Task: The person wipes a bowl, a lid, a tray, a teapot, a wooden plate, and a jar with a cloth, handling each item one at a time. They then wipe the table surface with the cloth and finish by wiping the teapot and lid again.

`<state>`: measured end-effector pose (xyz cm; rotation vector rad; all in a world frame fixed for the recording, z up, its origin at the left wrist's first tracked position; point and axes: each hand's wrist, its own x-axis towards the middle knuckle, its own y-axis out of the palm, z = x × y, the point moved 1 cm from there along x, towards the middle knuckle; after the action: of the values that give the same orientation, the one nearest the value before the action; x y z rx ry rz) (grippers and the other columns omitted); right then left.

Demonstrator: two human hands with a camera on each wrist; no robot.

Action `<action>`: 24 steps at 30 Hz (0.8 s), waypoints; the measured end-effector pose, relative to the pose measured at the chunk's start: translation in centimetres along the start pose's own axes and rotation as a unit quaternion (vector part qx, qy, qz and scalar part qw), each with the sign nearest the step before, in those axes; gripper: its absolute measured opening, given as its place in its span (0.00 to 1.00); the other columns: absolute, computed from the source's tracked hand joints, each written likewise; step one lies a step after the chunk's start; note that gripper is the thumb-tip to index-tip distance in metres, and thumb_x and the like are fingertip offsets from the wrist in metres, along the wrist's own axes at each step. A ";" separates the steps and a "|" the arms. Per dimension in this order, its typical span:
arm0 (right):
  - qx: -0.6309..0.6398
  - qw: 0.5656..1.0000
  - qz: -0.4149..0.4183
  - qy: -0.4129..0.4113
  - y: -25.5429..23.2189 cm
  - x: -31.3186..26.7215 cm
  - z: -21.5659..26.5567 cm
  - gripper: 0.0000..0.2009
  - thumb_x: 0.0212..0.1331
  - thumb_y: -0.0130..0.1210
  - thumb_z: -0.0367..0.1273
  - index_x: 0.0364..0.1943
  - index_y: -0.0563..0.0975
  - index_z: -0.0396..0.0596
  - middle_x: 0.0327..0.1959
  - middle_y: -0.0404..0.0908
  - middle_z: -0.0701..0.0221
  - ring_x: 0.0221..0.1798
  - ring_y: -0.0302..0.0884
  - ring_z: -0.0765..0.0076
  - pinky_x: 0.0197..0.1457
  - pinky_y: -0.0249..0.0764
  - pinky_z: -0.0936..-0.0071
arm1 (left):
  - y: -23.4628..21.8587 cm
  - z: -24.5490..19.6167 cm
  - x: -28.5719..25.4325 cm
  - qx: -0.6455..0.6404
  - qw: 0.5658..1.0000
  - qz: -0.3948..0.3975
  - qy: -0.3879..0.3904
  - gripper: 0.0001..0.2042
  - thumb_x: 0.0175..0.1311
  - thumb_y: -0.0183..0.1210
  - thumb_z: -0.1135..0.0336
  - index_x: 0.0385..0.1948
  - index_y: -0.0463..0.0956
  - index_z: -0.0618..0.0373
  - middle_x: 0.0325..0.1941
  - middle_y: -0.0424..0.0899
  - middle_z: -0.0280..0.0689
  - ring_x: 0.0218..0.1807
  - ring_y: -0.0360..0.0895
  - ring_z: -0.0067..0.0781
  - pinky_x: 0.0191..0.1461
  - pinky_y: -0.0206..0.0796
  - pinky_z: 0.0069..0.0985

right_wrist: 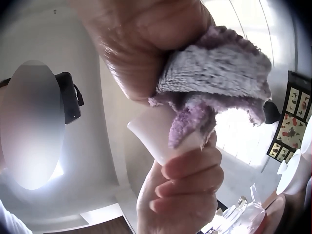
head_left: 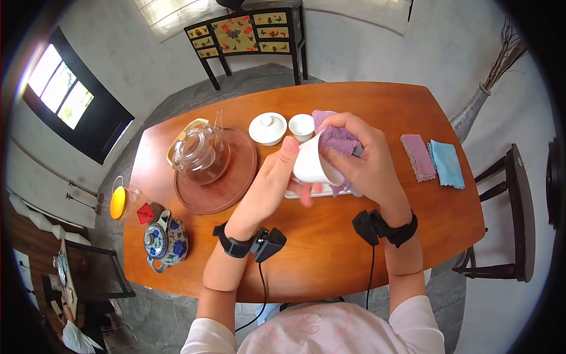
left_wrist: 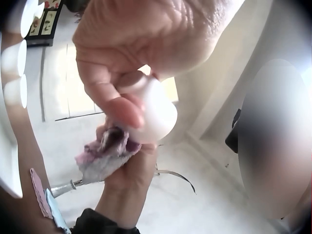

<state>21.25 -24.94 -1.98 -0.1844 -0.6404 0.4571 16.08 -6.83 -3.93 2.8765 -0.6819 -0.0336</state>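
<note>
My left hand [head_left: 265, 186] grips a white porcelain cup [head_left: 309, 163] and holds it tilted above the table, mouth turned to the right. A fuzzy purple cloth [head_left: 337, 141] is bunched in my right hand [head_left: 371, 162], and part of it goes into the cup's mouth. The right wrist view shows the cloth's paler grey side [right_wrist: 214, 73] and the left fingers [right_wrist: 192, 183] curled round the cup's base. Under both hands lies a white tray [head_left: 291, 194], mostly hidden. Just beyond them stand a small white cup [head_left: 302, 126] and a lidded white bowl [head_left: 267, 129].
Left on the wooden table [head_left: 330, 259], a glass teapot [head_left: 203, 159] stands on a round brown tray [head_left: 243, 177]. Nearer are a blue-flowered teapot [head_left: 168, 239], a red-labelled packet [head_left: 145, 213] and a yellow-lidded glass [head_left: 119, 203]. Pink [head_left: 417, 156] and blue cloths [head_left: 447, 164] lie right.
</note>
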 end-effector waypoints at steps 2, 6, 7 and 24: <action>0.051 0.995 -0.078 0.042 0.3 0.1 -0.8 0.12 0.51 0.56 0.24 0.41 0.75 0.41 0.34 0.79 0.69 0.37 0.76 0.78 0.43 0.73 0.78 | 2.0 0.3 1.0 0.163 0.964 -0.107 0.179 0.24 0.62 0.55 0.52 0.52 0.63 0.59 0.43 0.75 0.42 0.39 0.78 0.31 0.40 0.74 0.25; 0.060 0.994 -0.048 0.079 0.1 0.3 -0.4 0.13 0.51 0.57 0.24 0.42 0.75 0.42 0.36 0.79 0.69 0.38 0.76 0.78 0.43 0.73 0.78 | 2.4 0.3 0.8 0.395 0.843 -0.210 0.300 0.32 0.49 0.69 0.65 0.53 0.59 0.58 0.47 0.73 0.41 0.51 0.74 0.36 0.46 0.73 0.29; 0.060 0.995 -0.055 0.057 0.1 0.3 -0.2 0.13 0.51 0.58 0.24 0.42 0.75 0.42 0.36 0.79 0.70 0.38 0.76 0.79 0.44 0.73 0.78 | 2.7 0.2 0.8 0.342 0.871 -0.211 0.283 0.30 0.51 0.68 0.64 0.52 0.59 0.59 0.46 0.73 0.41 0.46 0.76 0.33 0.42 0.74 0.28; 0.071 0.947 -0.295 -0.108 -1.0 -0.1 1.0 0.14 0.53 0.57 0.24 0.44 0.73 0.42 0.39 0.78 0.67 0.38 0.77 0.69 0.43 0.73 0.75 | 2.2 1.0 0.8 -0.278 0.961 -0.005 0.008 0.26 0.69 0.35 0.42 0.51 0.65 0.56 0.29 0.75 0.37 0.21 0.71 0.20 0.13 0.61 0.12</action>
<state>20.91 -25.89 -0.91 0.1986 -0.8354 -0.0595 15.74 -9.31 -4.48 2.3360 -0.5467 -0.1742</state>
